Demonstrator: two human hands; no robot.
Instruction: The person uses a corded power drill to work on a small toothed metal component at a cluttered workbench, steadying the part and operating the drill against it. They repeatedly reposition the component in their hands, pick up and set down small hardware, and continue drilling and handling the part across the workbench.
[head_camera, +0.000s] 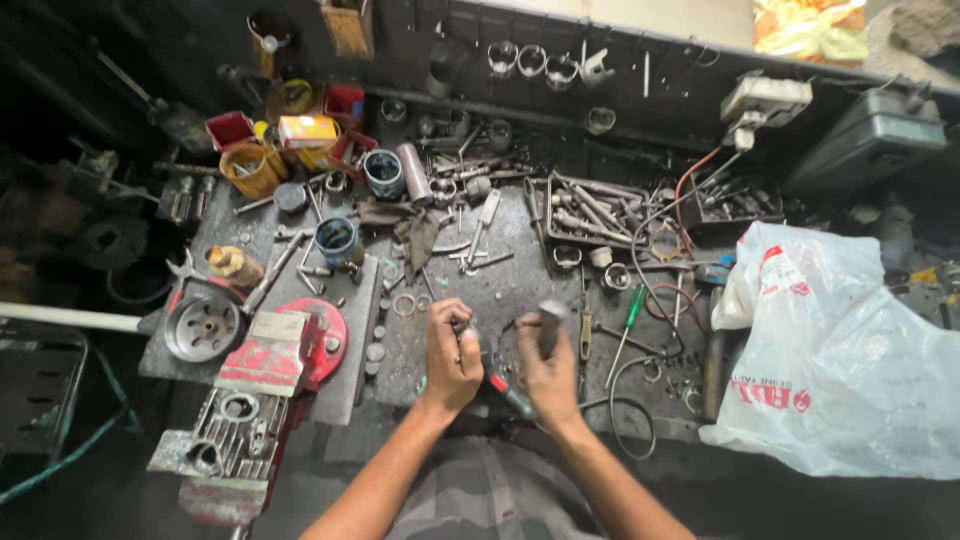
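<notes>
My left hand (452, 355) is closed around a small dark tool or metal part held upright over the greasy metal workbench (510, 275). Close beside it, my right hand (545, 362) grips a short grey metal cylinder (551, 322) that sticks up above the fingers. A tool with a red and black handle (504, 393) lies just under and between both wrists at the bench's front edge. What exactly the left hand holds is mostly hidden by its fingers.
A red bench vise (262, 385) stands at the front left beside a round pulley (203, 326). A tray of loose tools (594, 212) sits behind the hands. A large white plastic bag (835, 350) fills the right. Tins and cups (338, 240) crowd the back left. A green-handled screwdriver (626, 332) lies to the right.
</notes>
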